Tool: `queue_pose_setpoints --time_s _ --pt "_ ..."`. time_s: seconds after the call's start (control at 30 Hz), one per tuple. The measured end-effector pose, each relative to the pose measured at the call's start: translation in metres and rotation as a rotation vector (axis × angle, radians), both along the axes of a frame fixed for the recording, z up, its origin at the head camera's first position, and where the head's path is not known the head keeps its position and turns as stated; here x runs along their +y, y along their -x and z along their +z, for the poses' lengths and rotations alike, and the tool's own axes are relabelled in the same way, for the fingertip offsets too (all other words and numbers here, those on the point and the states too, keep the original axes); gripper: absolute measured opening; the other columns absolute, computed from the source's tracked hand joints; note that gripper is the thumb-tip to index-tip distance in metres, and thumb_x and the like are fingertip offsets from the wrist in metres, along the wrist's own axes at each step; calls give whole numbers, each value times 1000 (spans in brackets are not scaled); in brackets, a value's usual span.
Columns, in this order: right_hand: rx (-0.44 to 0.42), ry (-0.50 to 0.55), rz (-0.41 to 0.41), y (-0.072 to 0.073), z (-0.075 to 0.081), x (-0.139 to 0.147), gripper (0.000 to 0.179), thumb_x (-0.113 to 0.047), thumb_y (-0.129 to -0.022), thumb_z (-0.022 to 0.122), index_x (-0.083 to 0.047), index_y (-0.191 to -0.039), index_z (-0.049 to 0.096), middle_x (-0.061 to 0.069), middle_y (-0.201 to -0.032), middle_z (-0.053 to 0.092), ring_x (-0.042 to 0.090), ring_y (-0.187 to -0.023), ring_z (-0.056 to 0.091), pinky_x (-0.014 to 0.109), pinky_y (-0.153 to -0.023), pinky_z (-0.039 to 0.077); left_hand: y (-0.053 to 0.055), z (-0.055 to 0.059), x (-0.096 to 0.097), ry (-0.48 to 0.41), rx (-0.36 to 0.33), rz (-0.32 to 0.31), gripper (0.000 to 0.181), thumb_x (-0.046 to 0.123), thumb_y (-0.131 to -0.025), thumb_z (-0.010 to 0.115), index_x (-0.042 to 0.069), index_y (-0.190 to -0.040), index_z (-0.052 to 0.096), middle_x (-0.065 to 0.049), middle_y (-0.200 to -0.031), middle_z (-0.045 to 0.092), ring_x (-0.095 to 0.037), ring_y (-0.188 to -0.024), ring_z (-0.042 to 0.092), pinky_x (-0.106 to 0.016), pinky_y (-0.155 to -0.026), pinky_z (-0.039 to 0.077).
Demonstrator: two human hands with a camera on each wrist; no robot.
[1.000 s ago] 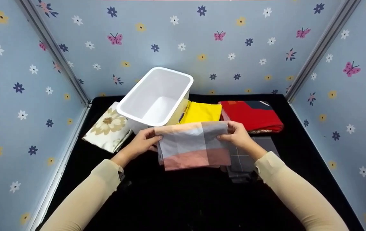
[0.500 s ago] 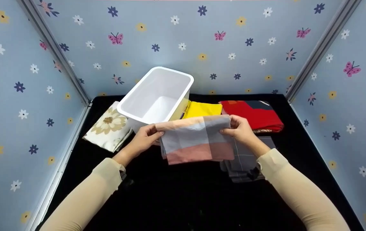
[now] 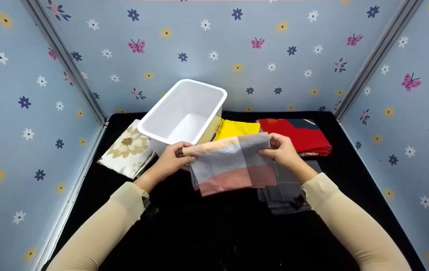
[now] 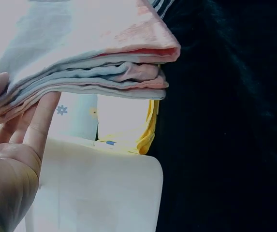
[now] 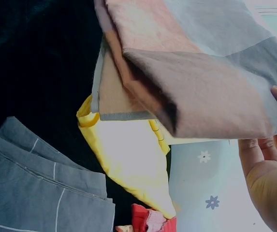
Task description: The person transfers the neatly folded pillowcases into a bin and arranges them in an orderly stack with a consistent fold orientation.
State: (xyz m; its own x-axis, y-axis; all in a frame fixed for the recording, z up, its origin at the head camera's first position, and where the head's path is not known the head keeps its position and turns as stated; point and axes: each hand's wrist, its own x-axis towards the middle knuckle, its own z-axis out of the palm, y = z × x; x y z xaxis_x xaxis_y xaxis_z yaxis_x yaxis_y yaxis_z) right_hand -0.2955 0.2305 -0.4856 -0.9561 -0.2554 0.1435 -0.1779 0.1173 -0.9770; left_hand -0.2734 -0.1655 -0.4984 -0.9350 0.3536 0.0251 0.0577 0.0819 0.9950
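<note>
A folded checked cloth (image 3: pixel 229 162) in grey, peach and dusty pink hangs between both hands, in front of the white plastic bin (image 3: pixel 199 98). My left hand (image 3: pixel 171 160) pinches its upper left corner, thumb on top. At the upper right corner my right hand (image 3: pixel 284 152) grips it the same way. Several stacked layers show along the edge of the checked cloth (image 4: pixel 94 63) in the left wrist view, with fingers beneath them. From the right wrist, the lower layers of the cloth (image 5: pixel 191 92) hang a little apart from the top one.
A white floral folded cloth (image 3: pixel 126 145) lies left of the bin. Yellow cloth (image 3: pixel 238 128) lies right of it, then a red folded cloth (image 3: pixel 293 135). A dark grey checked cloth (image 3: pixel 289 188) lies partly under my right arm. Patterned walls enclose the black tabletop (image 3: pixel 214 233).
Both hands have lifted the checked cloth slightly away from me and to the right. Its right end now sits higher than its left. The bin and other cloths have not moved.
</note>
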Motion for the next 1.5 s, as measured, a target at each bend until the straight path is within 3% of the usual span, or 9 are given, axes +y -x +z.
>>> queue_pose_setpoints --time_s 0.23,0.57,0.83,1.03,1.17,1.27,1.4,1.5 --pt "-14 11 -13 2 -2 -1 26 14 -85 80 -4 -102 71 -9 -91 79 8 -81 74 23 -77 65 6 4 4 -10 24 -3 35 1 -100 73 -12 -132 67 1 -99 76 -12 -80 74 -30 -64 67" --pt "-38 35 -21 1 -3 -1 31 11 -87 81 -2 -114 73 -8 -96 80 10 -87 75 25 -79 65 8 22 10 -29 33 9 29 5 -107 64 -15 -128 68 6 -82 72 -8 -69 72 -29 -58 65" --pt "-59 46 -54 3 -10 1 37 7 -88 82 2 -124 74 -7 -98 81 11 -87 74 26 -78 66 12 31 13 -115 -36 -31 15 6 -108 62 0 -116 74 3 -83 70 -10 -69 71 -26 -57 63" --pt "-89 102 -66 3 -16 0 33 8 -92 79 -3 -123 76 -6 -96 80 11 -86 74 26 -76 66 15 40 19 -126 -39 -22 13 7 -109 62 7 -113 74 3 -82 69 -9 -66 69 -23 -52 59" --pt "-103 143 -49 3 -19 -2 31 8 -95 75 -6 -122 74 -4 -93 78 8 -76 67 22 -64 58 17 46 23 -136 -33 -6 13 8 -109 61 7 -111 74 4 -80 68 -7 -64 66 -20 -50 55" --pt "-118 161 -27 2 -22 -5 33 6 -98 71 -4 -130 69 -4 -97 76 7 -77 65 20 -58 52 17 49 25 -158 -41 -5 13 6 -109 60 7 -111 73 3 -81 69 -8 -66 67 -20 -53 57" --pt "-157 177 -9 2 -27 -9 44 2 -103 68 -4 -145 58 -5 -106 76 7 -80 65 20 -56 48 18 52 28 -183 -55 -5 14 5 -109 59 7 -111 73 2 -84 72 -10 -69 71 -23 -57 61" --pt "-181 167 3 2 -32 -11 43 1 -103 69 -7 -144 61 -6 -104 76 8 -74 59 22 -57 44 18 54 29 -206 -54 -10 15 4 -110 57 7 -112 72 2 -85 72 -10 -70 72 -24 -59 63"
